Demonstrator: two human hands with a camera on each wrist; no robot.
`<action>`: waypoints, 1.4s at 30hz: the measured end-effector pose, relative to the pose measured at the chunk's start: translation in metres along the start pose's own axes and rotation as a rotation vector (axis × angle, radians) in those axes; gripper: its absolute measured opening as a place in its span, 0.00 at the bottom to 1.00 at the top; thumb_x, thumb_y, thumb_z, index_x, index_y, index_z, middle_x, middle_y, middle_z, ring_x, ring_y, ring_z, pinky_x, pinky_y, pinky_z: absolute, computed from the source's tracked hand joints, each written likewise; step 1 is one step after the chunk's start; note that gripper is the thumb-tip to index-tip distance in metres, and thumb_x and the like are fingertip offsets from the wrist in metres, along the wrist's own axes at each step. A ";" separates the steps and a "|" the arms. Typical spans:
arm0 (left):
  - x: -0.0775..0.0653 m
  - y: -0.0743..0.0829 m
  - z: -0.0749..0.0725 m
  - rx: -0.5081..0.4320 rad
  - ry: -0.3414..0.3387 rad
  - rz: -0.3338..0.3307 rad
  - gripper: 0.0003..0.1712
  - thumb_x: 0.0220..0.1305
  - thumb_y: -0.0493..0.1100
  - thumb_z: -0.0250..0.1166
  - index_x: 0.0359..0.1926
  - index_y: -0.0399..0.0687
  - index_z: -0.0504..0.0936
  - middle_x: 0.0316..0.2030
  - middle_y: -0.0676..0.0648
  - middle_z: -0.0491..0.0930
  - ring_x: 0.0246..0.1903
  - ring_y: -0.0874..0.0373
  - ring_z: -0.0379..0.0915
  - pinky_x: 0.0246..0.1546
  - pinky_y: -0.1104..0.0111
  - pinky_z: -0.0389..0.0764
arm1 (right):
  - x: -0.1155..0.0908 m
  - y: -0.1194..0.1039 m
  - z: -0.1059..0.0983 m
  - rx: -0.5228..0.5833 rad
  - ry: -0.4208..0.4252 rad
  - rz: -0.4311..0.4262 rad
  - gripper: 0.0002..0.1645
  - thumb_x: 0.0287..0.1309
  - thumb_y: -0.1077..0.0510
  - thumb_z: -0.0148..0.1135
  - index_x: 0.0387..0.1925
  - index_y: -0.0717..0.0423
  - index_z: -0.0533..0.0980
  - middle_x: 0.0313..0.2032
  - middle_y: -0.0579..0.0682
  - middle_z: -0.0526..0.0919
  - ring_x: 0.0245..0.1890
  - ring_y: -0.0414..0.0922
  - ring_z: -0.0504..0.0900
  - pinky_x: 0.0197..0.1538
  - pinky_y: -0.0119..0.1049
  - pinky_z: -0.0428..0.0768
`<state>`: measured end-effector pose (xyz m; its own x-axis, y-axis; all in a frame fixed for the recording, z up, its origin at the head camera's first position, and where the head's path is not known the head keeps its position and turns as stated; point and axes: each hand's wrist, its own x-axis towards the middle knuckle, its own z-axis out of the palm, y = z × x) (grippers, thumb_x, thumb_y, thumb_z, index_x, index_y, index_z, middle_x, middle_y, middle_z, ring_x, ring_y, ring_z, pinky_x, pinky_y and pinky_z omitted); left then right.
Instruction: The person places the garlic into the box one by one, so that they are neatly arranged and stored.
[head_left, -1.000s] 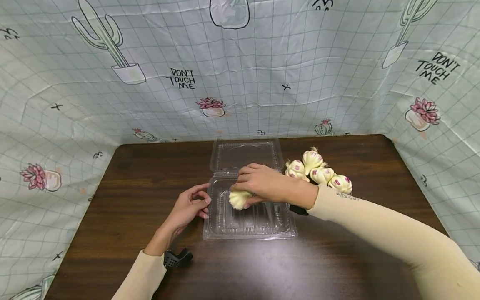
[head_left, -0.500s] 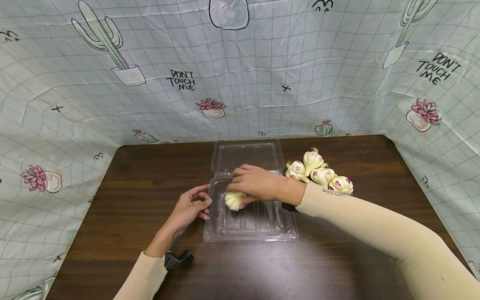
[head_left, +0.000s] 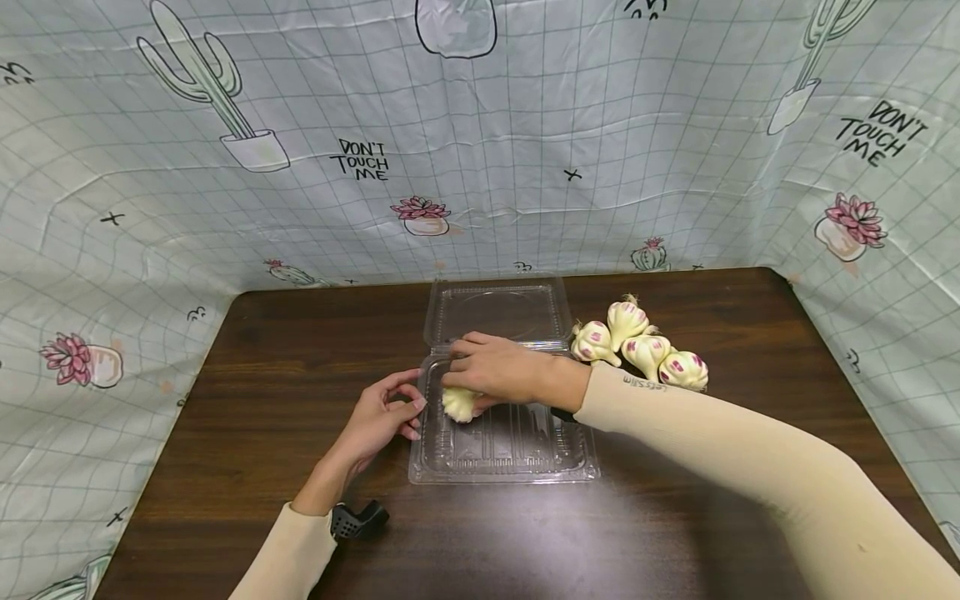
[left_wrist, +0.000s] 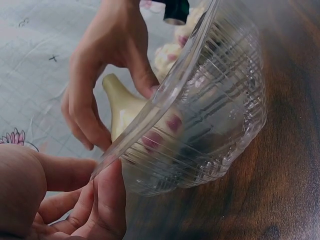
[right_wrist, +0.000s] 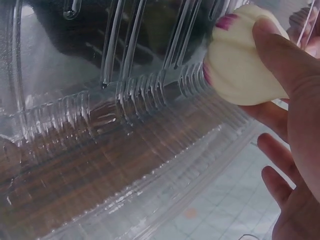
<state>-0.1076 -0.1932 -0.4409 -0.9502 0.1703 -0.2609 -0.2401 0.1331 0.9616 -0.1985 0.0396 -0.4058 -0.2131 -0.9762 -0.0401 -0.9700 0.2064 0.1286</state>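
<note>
My right hand (head_left: 498,371) grips a cream garlic bulb (head_left: 459,405) with purple patches, inside the left part of a clear plastic clamshell container (head_left: 517,475). In the right wrist view the thumb presses on that garlic bulb (right_wrist: 245,60), and the container's ribbed floor (right_wrist: 145,90) lies beside it. At the container's left edge, my left hand (head_left: 380,417) pinches the rim between thumb and fingers. The left wrist view shows this pinch on the rim (left_wrist: 160,97), with the bulb's stem (left_wrist: 114,92) pointing up past it.
Several more garlic bulbs (head_left: 645,354) lie grouped on the dark wooden table (head_left: 300,350), right of the container. The container's lid (head_left: 498,312) lies folded back toward the patterned cloth (head_left: 487,200), which hangs behind and at both sides.
My right hand has moved left with the garlic bulb, bringing it closer to the container's left wall. The left hand has stayed at the rim.
</note>
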 end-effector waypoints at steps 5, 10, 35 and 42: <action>0.000 0.000 0.000 0.010 0.008 0.001 0.31 0.76 0.28 0.60 0.76 0.28 0.64 0.43 0.43 0.75 0.28 0.63 0.75 0.26 0.74 0.85 | 0.004 -0.001 0.001 -0.020 0.020 0.000 0.33 0.59 0.39 0.74 0.62 0.49 0.82 0.58 0.47 0.84 0.66 0.50 0.75 0.74 0.44 0.70; 0.001 0.001 0.001 0.016 0.016 0.001 0.31 0.76 0.28 0.59 0.76 0.27 0.64 0.43 0.44 0.75 0.28 0.63 0.75 0.26 0.74 0.85 | 0.006 -0.001 0.003 -0.035 0.074 0.001 0.30 0.58 0.41 0.75 0.60 0.48 0.83 0.57 0.48 0.82 0.63 0.50 0.76 0.72 0.43 0.71; 0.000 0.000 0.000 0.014 0.002 -0.004 0.30 0.77 0.28 0.58 0.76 0.27 0.63 0.43 0.45 0.74 0.29 0.63 0.75 0.27 0.74 0.85 | 0.009 -0.001 0.001 0.046 0.118 0.059 0.18 0.70 0.50 0.68 0.57 0.50 0.80 0.52 0.47 0.87 0.60 0.49 0.78 0.70 0.46 0.72; 0.000 0.000 0.000 0.010 -0.001 -0.003 0.31 0.77 0.28 0.58 0.76 0.27 0.63 0.43 0.45 0.74 0.28 0.63 0.75 0.27 0.74 0.86 | 0.009 -0.002 0.002 0.006 0.136 0.081 0.20 0.70 0.50 0.69 0.60 0.50 0.81 0.54 0.47 0.86 0.60 0.49 0.79 0.69 0.45 0.73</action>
<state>-0.1074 -0.1931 -0.4411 -0.9494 0.1704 -0.2639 -0.2410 0.1438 0.9598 -0.1989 0.0308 -0.4088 -0.2729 -0.9563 0.1045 -0.9511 0.2846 0.1199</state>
